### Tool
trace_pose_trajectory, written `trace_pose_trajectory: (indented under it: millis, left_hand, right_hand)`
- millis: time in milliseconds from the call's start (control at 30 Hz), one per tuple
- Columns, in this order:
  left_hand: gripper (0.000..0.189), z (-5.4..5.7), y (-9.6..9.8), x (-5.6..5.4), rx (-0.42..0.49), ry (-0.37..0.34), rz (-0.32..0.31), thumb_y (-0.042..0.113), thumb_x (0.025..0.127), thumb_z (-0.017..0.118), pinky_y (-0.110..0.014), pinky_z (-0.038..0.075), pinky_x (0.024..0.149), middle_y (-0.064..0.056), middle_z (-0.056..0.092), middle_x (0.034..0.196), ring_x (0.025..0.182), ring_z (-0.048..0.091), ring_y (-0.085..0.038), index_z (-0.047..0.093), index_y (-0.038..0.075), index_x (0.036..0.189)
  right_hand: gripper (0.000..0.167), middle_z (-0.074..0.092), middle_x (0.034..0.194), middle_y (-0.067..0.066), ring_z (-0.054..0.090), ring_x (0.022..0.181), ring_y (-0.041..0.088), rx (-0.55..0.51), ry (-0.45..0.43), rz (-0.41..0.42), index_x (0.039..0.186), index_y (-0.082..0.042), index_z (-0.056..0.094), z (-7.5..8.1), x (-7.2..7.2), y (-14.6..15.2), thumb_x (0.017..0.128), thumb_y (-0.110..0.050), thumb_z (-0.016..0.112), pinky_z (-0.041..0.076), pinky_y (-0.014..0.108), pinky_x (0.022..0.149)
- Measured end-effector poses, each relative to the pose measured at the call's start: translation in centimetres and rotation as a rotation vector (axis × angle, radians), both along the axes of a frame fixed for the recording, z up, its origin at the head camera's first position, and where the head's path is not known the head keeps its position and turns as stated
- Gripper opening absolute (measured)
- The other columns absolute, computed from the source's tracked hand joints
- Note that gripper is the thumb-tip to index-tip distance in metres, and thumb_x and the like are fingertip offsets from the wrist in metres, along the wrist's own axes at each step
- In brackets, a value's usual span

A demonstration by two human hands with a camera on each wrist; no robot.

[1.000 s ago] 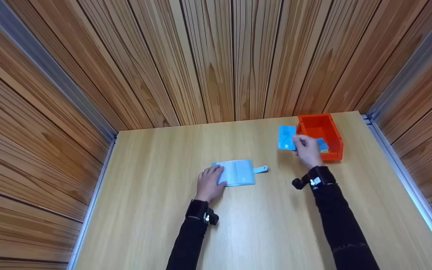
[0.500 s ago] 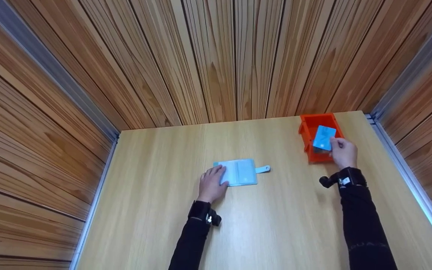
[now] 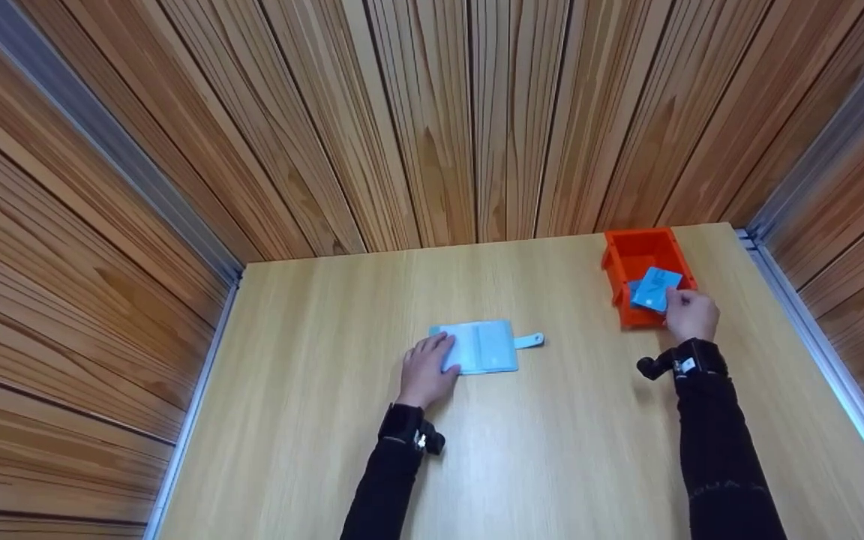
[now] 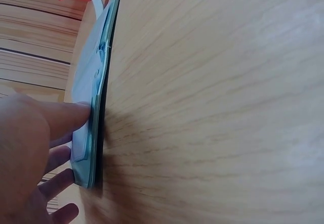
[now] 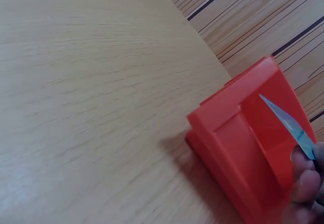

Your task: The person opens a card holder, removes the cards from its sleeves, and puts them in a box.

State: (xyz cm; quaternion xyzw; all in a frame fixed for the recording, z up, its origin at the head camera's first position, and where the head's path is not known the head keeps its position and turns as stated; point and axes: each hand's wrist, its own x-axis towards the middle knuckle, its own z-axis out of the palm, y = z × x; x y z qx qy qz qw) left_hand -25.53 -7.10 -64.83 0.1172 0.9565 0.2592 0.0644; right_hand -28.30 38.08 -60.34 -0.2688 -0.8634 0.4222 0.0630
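Head view: the right hand [image 3: 691, 315] was seen at the far right of the table [image 3: 552, 450], its fingertips pinched on one corner of a blue card [image 3: 655, 289] that was held tilted over the open top of the orange bin [image 3: 616, 259]; what looked like another blue card was glimpsed beneath it inside the bin. In the right wrist view the card [image 5: 288, 124] was shown edge-on, just above the bin's inner wall [image 5: 238, 148], and gripped only at its end. With so slight a hold, it was judged that the card could pivot or slip, catch on the rim, and land on the table beside the bin rather than inside it. The left hand [image 3: 424, 371] was laid flat with straight fingers on the left half of an opened pale blue card wallet [image 3: 481, 347], whose strap pointed right; in the left wrist view the fingertips [image 4: 76, 115] were pressed on its upper leaf. Should that pressure be eased, the wallet [image 4: 96, 82] might be expected to fold or slide. No brand, label or legible writing could be made out on the card, wallet or bin.
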Motion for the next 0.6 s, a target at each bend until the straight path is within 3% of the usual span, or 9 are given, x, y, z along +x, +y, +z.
trace_pose_trajectory:
  millis: [100,200,267,433,600]
  left_hand:
    - [0.057,-0.01,-0.04,-0.05,0.005,0.002,-0.004,0.031,0.100,0.066,-0.052,0.030,0.120,-0.008,0.048,0.160,0.149,0.041,-0.031,0.052,0.015,0.153]
    - [0.057,-0.02,-0.09,-0.15,0.011,0.000,-0.008,0.031,0.101,0.066,-0.052,0.029,0.120,-0.008,0.047,0.160,0.149,0.040,-0.031,0.052,0.015,0.153]
    - [0.057,-0.08,-0.12,-0.19,0.016,-0.002,-0.010,0.031,0.101,0.066,-0.052,0.029,0.120,-0.008,0.047,0.160,0.149,0.040,-0.031,0.052,0.015,0.153]
    - [0.057,-0.36,-0.23,-0.16,0.016,0.001,-0.012,0.031,0.100,0.067,-0.052,0.030,0.120,-0.008,0.047,0.160,0.149,0.040,-0.031,0.052,0.015,0.153]
    - [0.057,-0.35,-0.32,-0.09,0.014,0.012,-0.020,0.030,0.099,0.067,-0.053,0.030,0.120,-0.008,0.048,0.159,0.148,0.042,-0.031,0.053,0.014,0.152]
  right_hand:
    - [0.049,0.065,0.084,0.009,0.055,0.089,0.027,-0.013,-0.019,-0.025,0.117,0.006,0.072,-0.39,-0.06,-0.20,0.108,-0.036,0.048,0.040,0.029,0.072]
    - [0.050,0.069,0.093,0.011,0.056,0.098,0.029,-0.038,-0.050,-0.040,0.121,0.006,0.072,-0.56,-0.12,-0.27,0.107,-0.037,0.051,0.041,0.029,0.074]
    - [0.050,0.071,0.088,0.004,0.057,0.099,0.028,-0.045,-0.073,-0.043,0.121,0.005,0.073,-0.57,-0.16,-0.29,0.107,-0.038,0.053,0.041,0.028,0.074]
    - [0.048,0.063,0.057,-0.020,0.057,0.086,0.019,-0.069,-0.099,-0.059,0.113,0.004,0.077,-0.68,-0.34,-0.40,0.105,-0.038,0.057,0.039,0.027,0.070]
    - [0.048,0.063,0.054,-0.017,0.056,0.074,0.014,-0.111,-0.143,-0.089,0.113,0.003,0.076,-0.88,-0.64,-0.58,0.106,-0.040,0.055,0.038,0.029,0.067]
